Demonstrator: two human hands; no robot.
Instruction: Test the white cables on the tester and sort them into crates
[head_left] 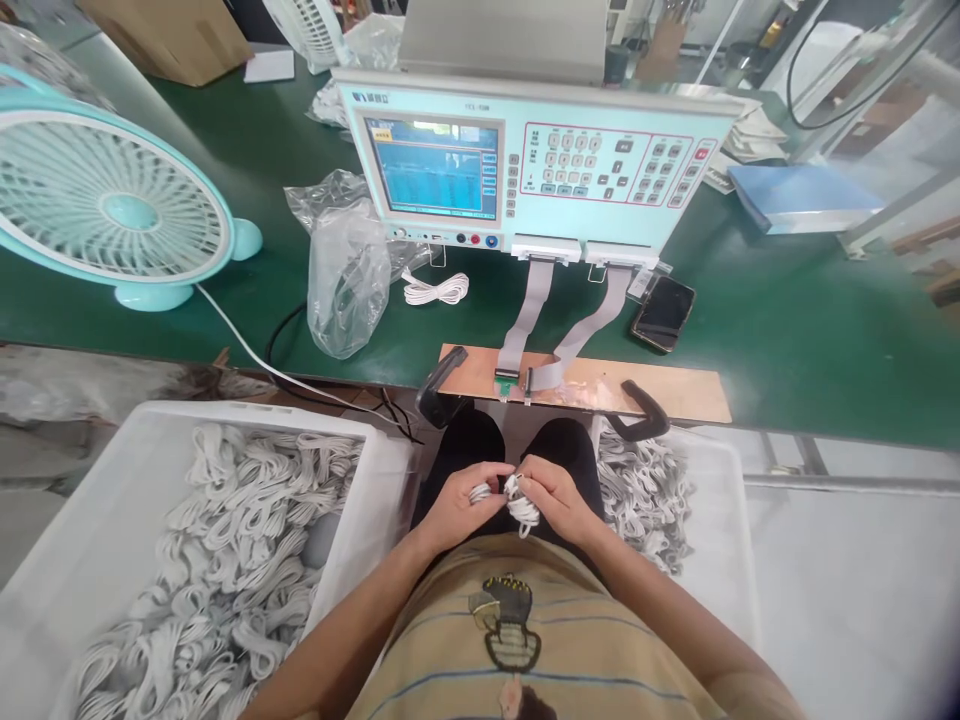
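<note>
Two bare hands are hovering close together over the person's black-clothed lap (469, 440). The left hand (465, 505) is holding a small coil of thin white cable (480, 493) in its bent fingers; the right hand (555, 497) is pinching a looped bundle of white cable (523, 512) just beside it. Whether both are forming one length, I cannot tell. Handling this well is probably calling for a light pinch near the bundle's upper end, with the left hand supporting its coil so no loops are slipping or kinking.

Beyond the knees, a flat copper-coloured board (694, 395) is lying along the edge of the green surface (787, 330). Two black clamps (442, 385) are gripping it, and two flat grey ribbon cables (529, 315) are running up to a pale blue-and-white test instrument (570, 225). White plastic tubs (371, 500) of coiled cables (225, 560) are standing at either side.

On the instrument, a blue logo (371, 97) is showing at upper left and a small marking (478, 107) near top centre, both too blurred for sure reading; the screen (439, 165) is displaying illegible text.
</note>
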